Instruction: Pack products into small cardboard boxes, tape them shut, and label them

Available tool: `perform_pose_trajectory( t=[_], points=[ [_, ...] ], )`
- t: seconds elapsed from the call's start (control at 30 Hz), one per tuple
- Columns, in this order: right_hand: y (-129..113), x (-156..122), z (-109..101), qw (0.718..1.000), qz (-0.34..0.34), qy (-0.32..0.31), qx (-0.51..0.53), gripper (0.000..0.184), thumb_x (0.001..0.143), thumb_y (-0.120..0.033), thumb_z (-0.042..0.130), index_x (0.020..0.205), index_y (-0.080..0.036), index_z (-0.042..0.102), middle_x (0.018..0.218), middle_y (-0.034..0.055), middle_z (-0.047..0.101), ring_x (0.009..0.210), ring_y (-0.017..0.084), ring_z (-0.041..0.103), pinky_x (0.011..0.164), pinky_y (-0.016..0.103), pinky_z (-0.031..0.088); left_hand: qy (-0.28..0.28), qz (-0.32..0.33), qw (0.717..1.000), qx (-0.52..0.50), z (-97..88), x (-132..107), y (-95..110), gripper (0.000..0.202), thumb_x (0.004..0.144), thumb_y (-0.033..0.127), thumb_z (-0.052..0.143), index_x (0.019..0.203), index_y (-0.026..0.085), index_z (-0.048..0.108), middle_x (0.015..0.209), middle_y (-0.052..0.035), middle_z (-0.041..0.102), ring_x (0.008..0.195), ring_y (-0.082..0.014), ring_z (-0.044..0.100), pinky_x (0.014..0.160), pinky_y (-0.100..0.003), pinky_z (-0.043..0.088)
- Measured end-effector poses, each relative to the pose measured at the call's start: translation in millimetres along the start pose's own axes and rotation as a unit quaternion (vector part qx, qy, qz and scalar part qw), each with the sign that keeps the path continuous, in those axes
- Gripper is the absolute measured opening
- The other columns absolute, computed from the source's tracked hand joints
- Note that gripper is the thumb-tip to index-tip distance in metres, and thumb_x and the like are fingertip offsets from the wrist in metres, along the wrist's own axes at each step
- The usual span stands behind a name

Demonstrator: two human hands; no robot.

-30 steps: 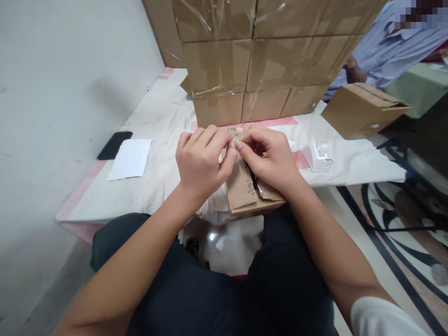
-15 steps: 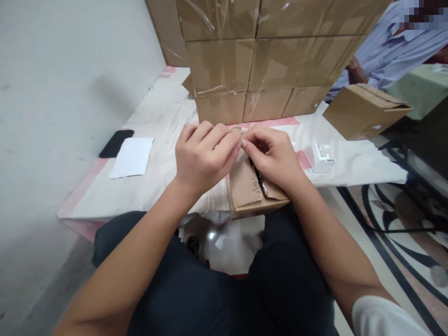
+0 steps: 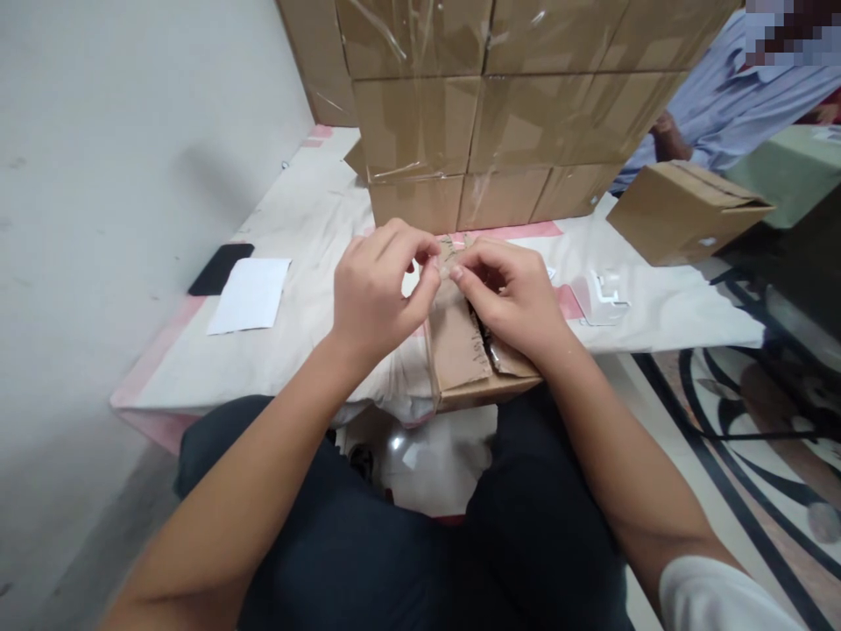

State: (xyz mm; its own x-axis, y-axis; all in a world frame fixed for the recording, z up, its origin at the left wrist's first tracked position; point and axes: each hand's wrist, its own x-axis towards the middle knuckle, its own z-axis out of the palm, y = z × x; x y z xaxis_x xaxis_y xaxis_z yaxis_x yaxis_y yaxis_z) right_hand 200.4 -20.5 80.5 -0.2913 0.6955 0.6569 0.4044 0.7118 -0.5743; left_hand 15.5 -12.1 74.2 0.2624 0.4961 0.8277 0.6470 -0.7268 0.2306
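A cardboard box (image 3: 458,343) lies at the table's front edge, its top flaps torn along a ragged seam with a dark gap between them. Above its left side, my left hand (image 3: 386,285) is closed in a pinch, thumb against forefinger. My right hand (image 3: 509,294) hovers over the right flap, thumb and forefinger pinched together a short way from the left fingertips. Whatever sits in either pinch is too small to make out. Part of the box top is hidden behind the right hand.
Taped cardboard boxes (image 3: 420,123) are stacked at the back. A white tape dispenser (image 3: 601,298) and another carton (image 3: 687,215) stand to the right, near a person in a blue shirt (image 3: 729,114). On the left lie white paper (image 3: 250,296) and a black phone-like object (image 3: 220,269).
My hands have drawn slightly apart at the fingertips. The left thumb now shows pressed to the forefinger, and more of the box's torn seam is visible between the hands.
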Motion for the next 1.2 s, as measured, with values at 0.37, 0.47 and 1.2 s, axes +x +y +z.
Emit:
perform_pose_trajectory(
  t=[0.37, 0.47, 1.2],
  points=[
    [2, 1, -3, 0.999, -0.029, -0.028, -0.002, 0.020, 0.100, -0.029, 0.058, 0.082, -0.021, 0.060, 0.079, 0.0019, 0.062, 0.073, 0.018, 0.053, 0.071, 0.032, 0.041, -0.062, 0.076, 0.993, 0.064, -8.4, 3, -9, 0.017, 0.099, 0.038, 0.057, 0.107, 0.028, 0.069, 0.098, -0.0039, 0.075, 0.091, -0.0250, 0.066, 0.081, -0.041, 0.043],
    [1, 1, -4, 0.999, -0.032, -0.036, -0.008, 0.020, 0.100, -0.029, 0.058, 0.082, -0.021, 0.060, 0.079, 0.0020, 0.062, 0.073, 0.018, 0.053, 0.072, 0.032, 0.041, -0.066, 0.080, 0.993, 0.062, -9.4, 3, -9, 0.017, 0.100, 0.036, 0.056, 0.109, 0.029, 0.069, 0.097, -0.0031, 0.076, 0.089, -0.0243, 0.066, 0.077, -0.040, 0.043],
    [-5, 0, 1, 1.000, -0.020, -0.008, -0.008, 0.015, 0.090, -0.015, 0.059, 0.076, -0.020, 0.059, 0.073, -0.0001, 0.059, 0.065, 0.015, 0.049, 0.065, 0.030, 0.039, 0.028, -0.058, 0.997, -0.052, 4.6, -5, 16, 0.010, 0.092, 0.020, 0.060, 0.100, 0.026, 0.061, 0.086, 0.0023, 0.071, 0.075, -0.0159, 0.064, 0.075, -0.035, 0.047]
  ],
)
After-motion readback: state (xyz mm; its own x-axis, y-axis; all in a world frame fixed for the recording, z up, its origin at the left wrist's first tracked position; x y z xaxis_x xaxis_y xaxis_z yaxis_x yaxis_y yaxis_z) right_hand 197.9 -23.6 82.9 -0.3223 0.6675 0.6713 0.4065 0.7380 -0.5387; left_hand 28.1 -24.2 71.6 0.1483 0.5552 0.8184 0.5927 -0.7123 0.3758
